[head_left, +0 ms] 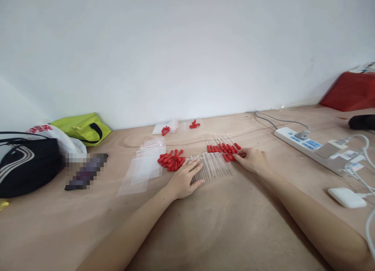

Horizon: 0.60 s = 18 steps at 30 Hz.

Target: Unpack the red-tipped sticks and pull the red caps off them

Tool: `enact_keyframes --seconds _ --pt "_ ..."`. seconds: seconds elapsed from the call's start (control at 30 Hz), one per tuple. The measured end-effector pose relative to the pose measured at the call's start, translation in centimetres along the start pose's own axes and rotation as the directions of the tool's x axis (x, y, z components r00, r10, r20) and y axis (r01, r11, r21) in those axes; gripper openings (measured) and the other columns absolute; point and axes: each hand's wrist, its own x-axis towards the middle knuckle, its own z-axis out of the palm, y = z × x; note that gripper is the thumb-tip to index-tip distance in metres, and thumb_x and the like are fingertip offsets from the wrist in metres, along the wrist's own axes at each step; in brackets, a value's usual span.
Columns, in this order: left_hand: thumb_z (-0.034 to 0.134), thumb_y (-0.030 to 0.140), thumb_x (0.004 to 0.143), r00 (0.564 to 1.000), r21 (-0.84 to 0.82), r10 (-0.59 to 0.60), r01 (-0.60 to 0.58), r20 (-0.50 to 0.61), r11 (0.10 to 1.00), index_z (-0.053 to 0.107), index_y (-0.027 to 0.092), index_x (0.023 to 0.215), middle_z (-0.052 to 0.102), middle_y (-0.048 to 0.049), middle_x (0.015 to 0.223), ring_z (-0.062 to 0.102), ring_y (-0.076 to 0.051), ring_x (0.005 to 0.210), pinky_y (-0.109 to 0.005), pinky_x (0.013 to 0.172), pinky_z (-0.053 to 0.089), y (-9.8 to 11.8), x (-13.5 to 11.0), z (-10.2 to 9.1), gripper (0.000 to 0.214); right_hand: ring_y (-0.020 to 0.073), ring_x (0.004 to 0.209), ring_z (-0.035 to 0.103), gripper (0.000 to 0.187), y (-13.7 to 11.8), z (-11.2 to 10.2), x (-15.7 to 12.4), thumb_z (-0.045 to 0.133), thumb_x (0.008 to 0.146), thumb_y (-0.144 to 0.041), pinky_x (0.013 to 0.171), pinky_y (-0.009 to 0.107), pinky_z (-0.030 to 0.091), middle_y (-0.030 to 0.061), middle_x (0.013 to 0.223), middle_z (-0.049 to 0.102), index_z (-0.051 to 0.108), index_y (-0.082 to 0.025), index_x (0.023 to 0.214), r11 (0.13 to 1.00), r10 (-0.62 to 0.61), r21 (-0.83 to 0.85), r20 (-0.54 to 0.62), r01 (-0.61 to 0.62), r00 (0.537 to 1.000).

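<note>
Clear glass dropper tubes [212, 165] lie side by side in a row at the middle of the table. My left hand [184, 181] rests on the left end of this row, fingers spread. Behind it is a row of droppers with red rubber bulbs [218, 148], their thin tips toward the wall. My right hand [254, 160] is at the right end of the rows, with thumb and fingers closed on a red dropper bulb [229, 157]; the fingers partly hide it. A heap of loose red bulbs [170, 160] sits just left of my left hand.
Clear zip bags [143, 165] lie overlapping on the left; more bags with red bulbs [165, 130] are near the wall. A power strip [310, 146] with cables and a white charging case [347, 197] are right. Black bag [32, 165], phone [86, 172] and green bag [83, 126] stand left.
</note>
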Motion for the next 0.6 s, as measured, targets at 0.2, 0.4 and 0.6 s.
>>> enact_keyframes --seconds 0.2,0.4,0.6 --pt "0.040 0.038 0.086 0.994 0.061 0.089 -0.093 0.063 0.994 0.043 0.019 0.124 0.045 -0.0106 0.130 0.037 -0.021 0.123 -0.048 0.103 0.025 -1.3 -0.3 -0.8 0.043 0.0211 0.070 0.059 0.026 0.3 0.3 0.0 0.048 0.073 -0.044 0.074 0.035 0.030 0.0013 0.066 0.065 0.066 -0.025 0.073 1.000 -0.015 0.000 -0.057 0.015 0.998" --pt "0.037 0.044 0.087 0.988 0.127 0.149 -0.153 0.043 0.980 0.042 0.024 0.124 0.048 -0.0082 0.127 0.043 -0.019 0.118 -0.050 0.105 0.016 -2.4 -0.3 -0.8 0.043 0.0180 0.074 0.057 0.027 0.2 1.6 0.6 0.044 0.076 -0.040 0.076 0.035 0.026 0.0023 0.075 0.065 0.064 -0.022 0.079 0.991 -0.083 0.082 -0.232 0.104 0.969" --pt "0.038 0.044 0.086 0.990 0.109 0.138 -0.140 0.024 0.984 0.043 0.024 0.123 0.049 -0.0075 0.126 0.043 -0.021 0.118 -0.055 0.105 0.010 -2.2 -0.2 -1.1 0.042 0.0229 0.085 0.053 0.032 -0.6 2.3 1.9 0.043 0.077 -0.043 0.075 0.038 0.025 0.0067 0.083 0.062 0.066 -0.022 0.084 0.990 -0.138 -0.075 -0.234 0.123 0.962"
